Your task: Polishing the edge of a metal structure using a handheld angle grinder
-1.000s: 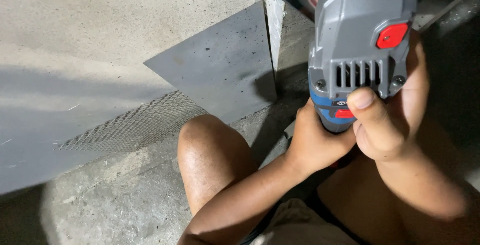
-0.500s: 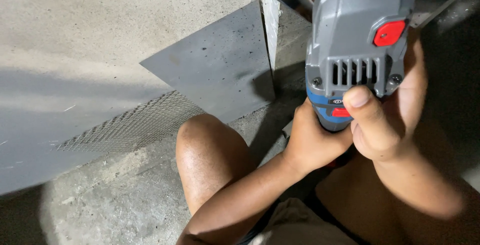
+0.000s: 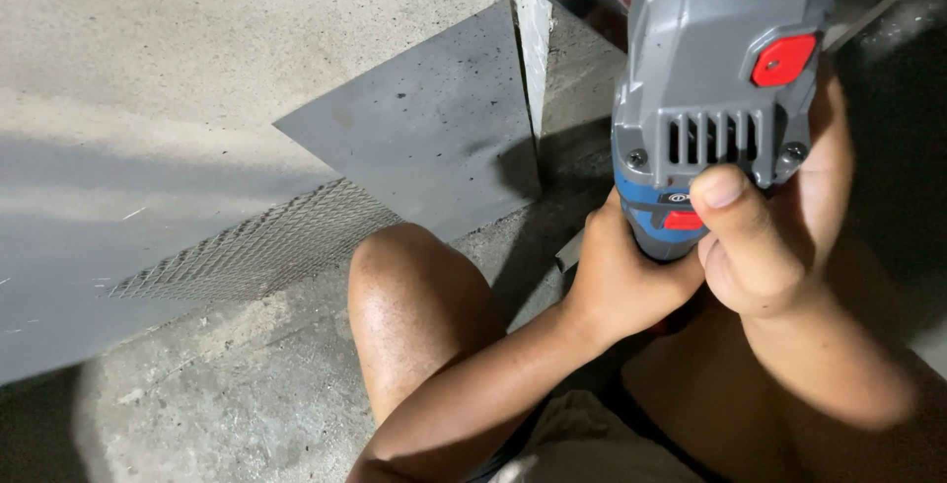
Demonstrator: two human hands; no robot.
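Tool: an angle grinder [image 3: 725,88] with a grey gear housing and a blue body, held upright at the right of the view, its head pointing to the far side.
Tool details: a red button sits on the right of the housing; a row of vent slots runs across its near face; a smaller red switch shows on the blue body just below.
Disc: only a pinkish-red edge of it shows at the far top of the view, mostly hidden by the housing.
Left hand [image 3: 626,286]: closed around the blue body from the left and below, fingers wrapped out of sight behind the tool.
Right hand [image 3: 779,236]: closed on the tool from the right, palm against the housing side, thumb laid across the near face beside the small red switch.
Knee [image 3: 419,315]: bare, bent, in the near middle, just left of the left forearm.
Metal sheet [image 3: 434,138]: flat, dark grey, angular, lying on the concrete floor [image 3: 197,29] left of the grinder, its right edge meeting an upright pale metal strip [image 3: 533,39].
Mesh [image 3: 256,246]: a band of expanded metal mesh lying to the left and near of the sheet, touching its near-left edge.
Shorts [image 3: 582,444]: light fabric at the near edge.
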